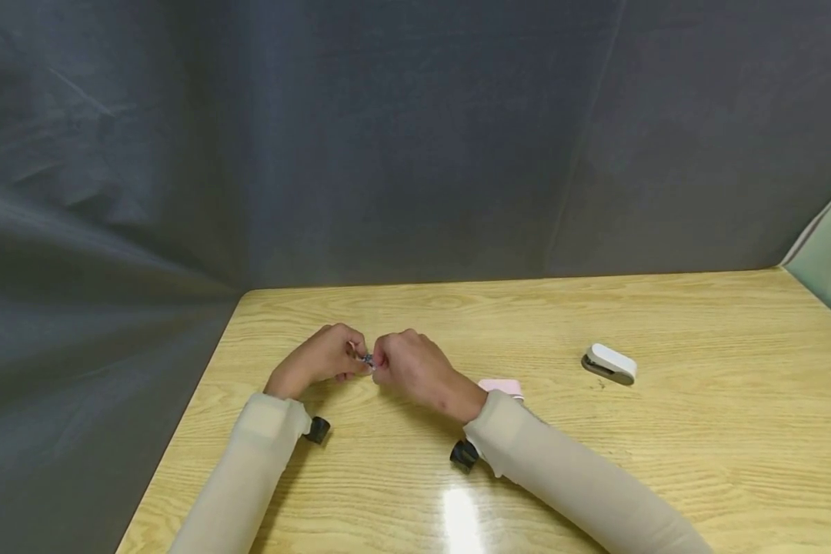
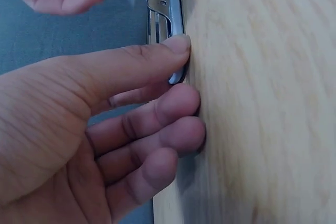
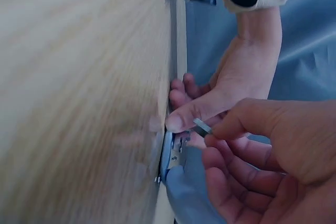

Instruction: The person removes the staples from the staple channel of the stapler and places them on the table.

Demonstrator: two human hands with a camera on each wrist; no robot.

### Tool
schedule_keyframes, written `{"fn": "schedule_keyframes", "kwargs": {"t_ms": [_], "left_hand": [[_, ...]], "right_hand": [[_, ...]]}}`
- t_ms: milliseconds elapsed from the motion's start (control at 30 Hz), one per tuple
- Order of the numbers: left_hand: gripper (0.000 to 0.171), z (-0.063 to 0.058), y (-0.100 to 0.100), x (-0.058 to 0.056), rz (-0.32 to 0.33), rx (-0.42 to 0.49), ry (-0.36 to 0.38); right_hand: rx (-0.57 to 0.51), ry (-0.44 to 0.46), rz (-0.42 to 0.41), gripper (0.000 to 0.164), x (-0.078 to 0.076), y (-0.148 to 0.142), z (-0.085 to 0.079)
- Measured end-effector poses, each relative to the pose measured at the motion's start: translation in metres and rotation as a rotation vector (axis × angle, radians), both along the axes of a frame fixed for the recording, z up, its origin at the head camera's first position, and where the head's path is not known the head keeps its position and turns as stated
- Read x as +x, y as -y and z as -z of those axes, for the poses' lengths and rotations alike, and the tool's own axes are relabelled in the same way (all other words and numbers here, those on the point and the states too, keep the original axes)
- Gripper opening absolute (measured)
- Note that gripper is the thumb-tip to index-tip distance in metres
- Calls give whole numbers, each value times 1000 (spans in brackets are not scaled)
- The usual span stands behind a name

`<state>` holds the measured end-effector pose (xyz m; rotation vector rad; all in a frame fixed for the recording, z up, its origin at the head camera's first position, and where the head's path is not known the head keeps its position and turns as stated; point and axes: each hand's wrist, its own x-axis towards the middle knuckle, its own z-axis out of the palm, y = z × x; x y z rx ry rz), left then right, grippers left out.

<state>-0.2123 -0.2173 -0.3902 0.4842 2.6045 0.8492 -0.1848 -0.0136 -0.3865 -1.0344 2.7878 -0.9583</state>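
One blue stapler (image 2: 164, 4) sits just L of ctr, head view; L hand (image 1: 324, 358) grips its end, prob. to steady it; R hand (image 1: 415, 371) pinches metal strip (image 3: 201, 127) close by, apparently for alignment. White stapler (image 1: 611, 363) at frame R, untouched.

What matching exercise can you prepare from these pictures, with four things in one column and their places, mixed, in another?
1. metal strip
2. blue stapler
3. white object
4. pink object

A. partly hidden by the right sleeve
B. pinched by the right hand
C. farthest right of the four, head view
D. held by the left hand

Pairs: 1-B, 2-D, 3-C, 4-A
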Motion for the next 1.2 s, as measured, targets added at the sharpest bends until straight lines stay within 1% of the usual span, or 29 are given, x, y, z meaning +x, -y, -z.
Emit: {"fn": "schedule_keyframes", "kwargs": {"t_ms": [67, 233, 333, 500, 700, 933, 1000, 1067, 1100, 1167, 1200], "left_hand": [[13, 0, 0, 0, 2, 9, 1], [15, 0, 1, 0, -3, 24, 14], [15, 0, 1, 0, -3, 30, 25], [14, 1, 1, -1, 3, 25, 24], [13, 2, 1, -1, -13, 19, 26], [13, 0, -1, 2, -32, 19, 28], [13, -1, -1, 4, -41, 8, 29], [12, -2, -2, 5, -50, -7, 27], [12, -2, -3, 6, -57, -18, 25], [13, -4, -4, 8, -71, -47, 19], [14, -4, -4, 9, -76, -75, 4]], "right_hand": [[21, -2, -19, 16, 5, -2, -1], [76, 25, -63, 23, 14, -5, -2], [100, 49, -83, 29, 17, -6, 0], [115, 51, -91, 35, 19, -8, 6], [118, 42, -83, 31, 20, -9, 9], [104, 52, -76, 27, 23, -11, 9], [95, 48, -80, 20, 24, -12, 8], [95, 42, -82, 7, 25, -14, 7], [98, 39, -80, 4, 26, -14, 5], [111, 37, -71, 16, 28, -15, 3], [119, 31, -66, 21, 29, -16, 3]]}}
